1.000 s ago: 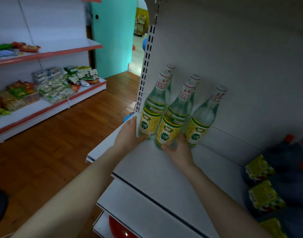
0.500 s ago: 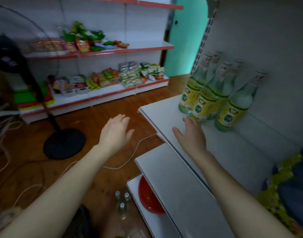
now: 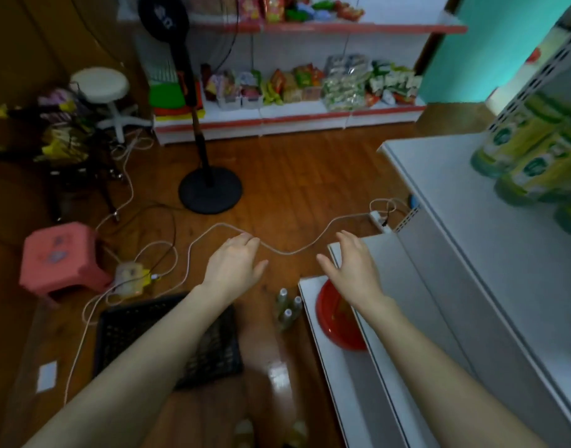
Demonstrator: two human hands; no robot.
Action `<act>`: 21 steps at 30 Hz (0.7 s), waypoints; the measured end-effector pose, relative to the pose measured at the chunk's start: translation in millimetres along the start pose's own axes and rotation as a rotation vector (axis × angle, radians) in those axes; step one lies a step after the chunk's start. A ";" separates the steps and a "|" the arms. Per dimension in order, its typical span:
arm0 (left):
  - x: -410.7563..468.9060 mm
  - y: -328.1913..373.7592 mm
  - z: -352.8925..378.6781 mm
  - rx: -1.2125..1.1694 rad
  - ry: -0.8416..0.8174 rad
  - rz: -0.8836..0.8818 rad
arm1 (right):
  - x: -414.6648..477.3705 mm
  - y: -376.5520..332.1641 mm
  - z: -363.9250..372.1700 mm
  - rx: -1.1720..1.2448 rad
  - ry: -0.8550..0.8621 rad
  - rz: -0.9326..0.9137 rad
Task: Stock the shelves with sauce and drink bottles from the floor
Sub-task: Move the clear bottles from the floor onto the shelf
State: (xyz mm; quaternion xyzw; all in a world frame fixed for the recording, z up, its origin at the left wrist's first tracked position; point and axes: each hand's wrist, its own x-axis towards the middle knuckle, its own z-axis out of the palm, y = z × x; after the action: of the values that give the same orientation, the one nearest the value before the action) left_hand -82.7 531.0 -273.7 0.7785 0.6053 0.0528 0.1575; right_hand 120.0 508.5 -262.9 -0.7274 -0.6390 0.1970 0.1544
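Note:
Three clear bottles stand upright on the wooden floor beside the lowest white shelf. Several green-and-yellow labelled bottles stand blurred at the right on the upper white shelf. My left hand hovers over the floor, fingers straight, holding nothing. My right hand hovers over the shelf edge, fingers spread, also empty. Both hands are above and behind the floor bottles.
A black crate lies on the floor under my left forearm. A red bowl sits on the lowest shelf. A white cable, a power strip, a pink stool and a fan stand occupy the floor.
Both hands let go of the shelf bottles and pulled back, open. The view swung left and down from the shelf to the floor, bringing the floor bottles and crate into sight.

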 end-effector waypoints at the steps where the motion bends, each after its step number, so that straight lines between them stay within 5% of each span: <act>1: -2.1 -6.2 13.1 -0.002 -0.023 -0.008 | -1.7 5.2 13.9 -0.002 -0.027 0.014; 10: -9.4 -32.6 171.4 -0.102 -0.206 -0.078 | -12.5 95.0 148.1 -0.018 -0.180 0.149; 21: 9.3 -78.1 472.2 -0.162 -0.298 -0.239 | 7.4 262.3 381.2 -0.035 -0.293 0.178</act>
State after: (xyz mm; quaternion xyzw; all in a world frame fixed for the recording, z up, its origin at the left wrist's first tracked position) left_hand -23.8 471.3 -744.9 0.6852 0.6571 -0.0335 0.3125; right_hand 164.2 469.9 -721.9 -0.7471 -0.5910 0.3028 0.0287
